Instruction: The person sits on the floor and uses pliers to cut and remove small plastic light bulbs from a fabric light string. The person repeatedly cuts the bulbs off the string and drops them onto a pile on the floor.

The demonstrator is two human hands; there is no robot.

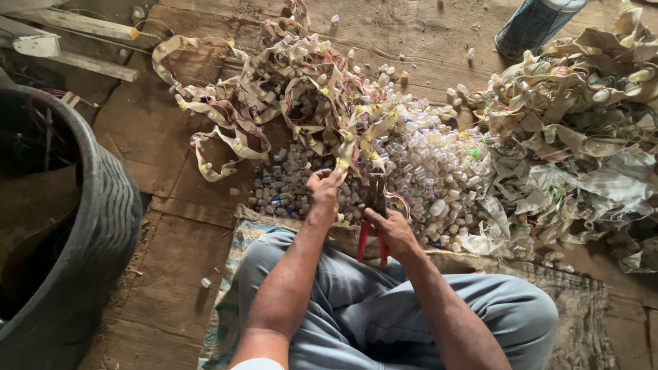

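Sitting cross-legged on the floor (171,199), the person works at the near edge of a heap of small clear caps (418,171). In the head view, the left hand (323,192) pinches the end of a tan strip (343,147) studded with small bulbs and red wires, fingers closed on it just above the caps. The right hand (392,229) is clenched round the red handles of pliers (373,205), whose dark head stands upright beside the strip's end. The step in hand looks like clipping a piece off the strip; the next move would call for setting the pliers' head squarely on one bulb while the left hand holds the strip taut. Room is tight: tangled strips (274,89) ahead, a waste pile (582,137) on the right, a dark tub (89,226) close on the left. Bare floor lies between tub and knee.
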